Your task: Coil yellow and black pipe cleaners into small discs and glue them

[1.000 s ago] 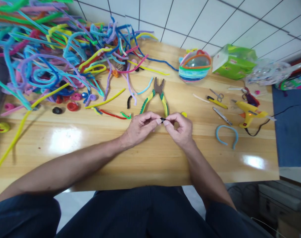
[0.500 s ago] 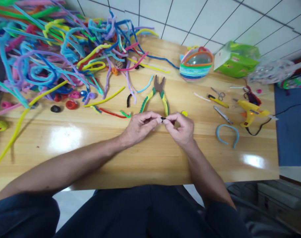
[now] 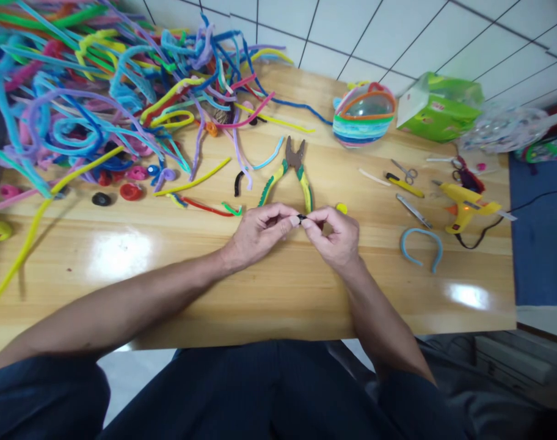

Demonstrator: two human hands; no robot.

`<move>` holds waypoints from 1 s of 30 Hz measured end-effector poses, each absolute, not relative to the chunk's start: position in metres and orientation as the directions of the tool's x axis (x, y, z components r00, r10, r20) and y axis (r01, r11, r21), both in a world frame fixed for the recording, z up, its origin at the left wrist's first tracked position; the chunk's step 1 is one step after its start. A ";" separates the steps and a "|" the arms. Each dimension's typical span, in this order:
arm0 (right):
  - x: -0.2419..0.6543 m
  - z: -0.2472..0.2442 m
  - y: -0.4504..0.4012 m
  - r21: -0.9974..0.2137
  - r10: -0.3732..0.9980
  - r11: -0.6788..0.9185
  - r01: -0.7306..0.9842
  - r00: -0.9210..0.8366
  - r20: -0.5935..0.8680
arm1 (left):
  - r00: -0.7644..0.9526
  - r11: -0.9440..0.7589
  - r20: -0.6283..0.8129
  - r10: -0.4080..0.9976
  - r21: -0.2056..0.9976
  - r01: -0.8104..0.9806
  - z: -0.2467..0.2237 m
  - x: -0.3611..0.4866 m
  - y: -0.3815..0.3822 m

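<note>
Lg wooden bench point(image 3: 278, 305), tiled wall behind. Next in size: tangled heap of fuzzy stems point(image 3: 95, 137), far L side, mixed colours. Far R: green pack point(image 3: 447, 110), w/ striped ball point(image 3: 358, 129) just L of it. Pliers point(image 3: 295, 162) lie open just beyond the hands, tips pointing away.

Mid-size: L hand point(image 3: 255, 237) & R hand point(image 3: 337, 239), close tog. over bench, near centre. Both clamped thumb-to-finger on the same tiny thing, one at each end. Glue gun point(image 3: 467, 205) at R, small orange light showing; blue arc stem point(image 3: 418, 230) lies near it, plus silver cutter point(image 3: 413, 211).

Small: red coil point(image 3: 131, 191) & black coil point(image 3: 101, 198) on L, apart from the hands. Short black stem point(image 3: 237, 183) L of pliers. Yellow disc point(image 3: 341, 208) just past R hand.

Smallest: black piece point(image 3: 301, 218), betw. the fingertips, mostly hidden; exact shape n/a, can't tell if bent or coiled.

Handling, my judgmt: pinch w/ fingertip pads only, steady w/ one hand & do fine adj. w/ the other; small moves, light pressure so fuzz doesn't flatten (if it's fuzzy stem, unclear). Wrists low, near bench, prob. helps steadiness.
</note>
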State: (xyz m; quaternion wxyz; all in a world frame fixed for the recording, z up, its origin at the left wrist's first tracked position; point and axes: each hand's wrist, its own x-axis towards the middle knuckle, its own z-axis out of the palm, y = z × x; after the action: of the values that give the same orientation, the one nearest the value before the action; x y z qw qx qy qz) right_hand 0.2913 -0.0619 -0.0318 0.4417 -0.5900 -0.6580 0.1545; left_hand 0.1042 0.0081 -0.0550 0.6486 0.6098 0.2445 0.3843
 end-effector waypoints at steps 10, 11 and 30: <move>0.287 -0.035 -0.065 -0.800 0.926 0.183 0.572 0.174 0.336 | 0.573 0.043 0.072 0.816 0.982 -0.184 -0.052 0.105 0.007; 0.287 -0.036 -0.065 -0.804 0.926 0.184 0.566 0.175 0.335 | 0.574 0.049 0.068 0.816 0.981 -0.186 -0.052 0.106 0.007; 0.289 -0.029 -0.063 -0.764 0.932 0.207 0.611 0.115 0.343 | 0.608 0.074 0.075 0.790 0.973 -0.216 -0.051 0.104 0.008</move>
State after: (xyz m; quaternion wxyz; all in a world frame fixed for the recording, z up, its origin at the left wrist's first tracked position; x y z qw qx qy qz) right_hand 0.2890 -0.0626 -0.0289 0.4404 -0.6028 -0.6398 0.1825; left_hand 0.1038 0.0083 -0.0509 0.6890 0.5740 0.2499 0.3652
